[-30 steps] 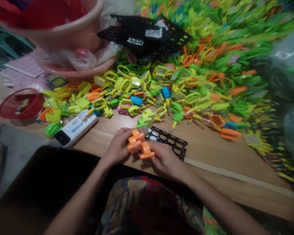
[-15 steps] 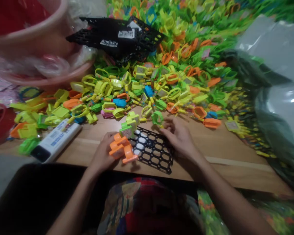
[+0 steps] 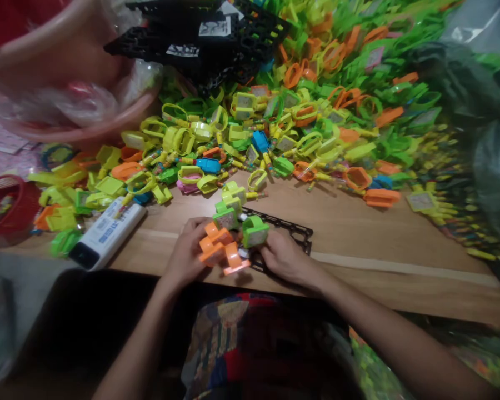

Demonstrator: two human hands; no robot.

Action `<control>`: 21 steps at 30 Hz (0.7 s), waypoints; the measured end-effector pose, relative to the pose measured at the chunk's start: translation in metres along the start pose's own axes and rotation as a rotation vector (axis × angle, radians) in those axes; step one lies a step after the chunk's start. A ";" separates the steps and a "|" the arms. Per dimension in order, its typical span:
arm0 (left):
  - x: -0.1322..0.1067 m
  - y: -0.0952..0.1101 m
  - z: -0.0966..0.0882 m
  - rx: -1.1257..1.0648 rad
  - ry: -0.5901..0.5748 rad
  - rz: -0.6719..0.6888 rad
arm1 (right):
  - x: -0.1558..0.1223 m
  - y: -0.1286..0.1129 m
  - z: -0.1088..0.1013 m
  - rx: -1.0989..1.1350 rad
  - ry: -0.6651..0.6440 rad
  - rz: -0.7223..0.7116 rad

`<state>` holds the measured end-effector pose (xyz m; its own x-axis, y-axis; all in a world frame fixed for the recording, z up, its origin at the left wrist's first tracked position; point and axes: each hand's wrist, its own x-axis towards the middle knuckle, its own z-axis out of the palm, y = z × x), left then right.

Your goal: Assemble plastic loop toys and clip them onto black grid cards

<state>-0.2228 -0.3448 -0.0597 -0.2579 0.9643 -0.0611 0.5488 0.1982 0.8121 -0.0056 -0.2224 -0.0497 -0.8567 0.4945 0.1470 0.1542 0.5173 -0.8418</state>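
Note:
A black plastic grid [image 3: 294, 223] lies near the table's front edge. Orange toy watches [image 3: 216, 247], a green one [image 3: 226, 215] and a yellow-green one [image 3: 234, 192] stand in a cluster along its left end. My left hand [image 3: 187, 253] is closed around that end, its fingertips partly hidden behind the orange watches. Over the grid, my right hand [image 3: 285, 256] pinches a green toy watch [image 3: 254, 232] beside the cluster. The hand covers much of the grid's middle. White patches show on the grid between the watches.
A large heap of loose toy watches [image 3: 316, 133] spreads across the back. Black grids [image 3: 233, 53] are stacked on it. A white and black box-like device [image 3: 108, 233], a red basket [image 3: 8, 214] and a pink tub [image 3: 83, 130] stand left. Dark plastic bags [image 3: 462, 83] lie right.
My right hand has moved left and toward me, bringing the green watch from beyond the grid to the cluster. The view has shifted slightly; my left hand stays at the grid's left end.

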 end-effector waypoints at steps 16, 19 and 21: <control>-0.014 -0.014 -0.008 -0.158 0.030 -0.072 | 0.062 0.014 -0.049 -0.486 0.070 -0.044; -0.014 -0.014 -0.008 -0.180 0.030 -0.107 | 0.063 0.024 -0.051 -0.516 0.068 0.037; -0.013 -0.013 -0.007 -0.171 0.024 -0.101 | 0.054 0.026 -0.052 -0.459 0.118 0.039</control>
<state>-0.2322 -0.3609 -0.0649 -0.3245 0.9362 -0.1353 0.3763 0.2590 0.8896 -0.0221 -0.1456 -0.0365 -0.7883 0.5820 0.1997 0.4099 0.7388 -0.5350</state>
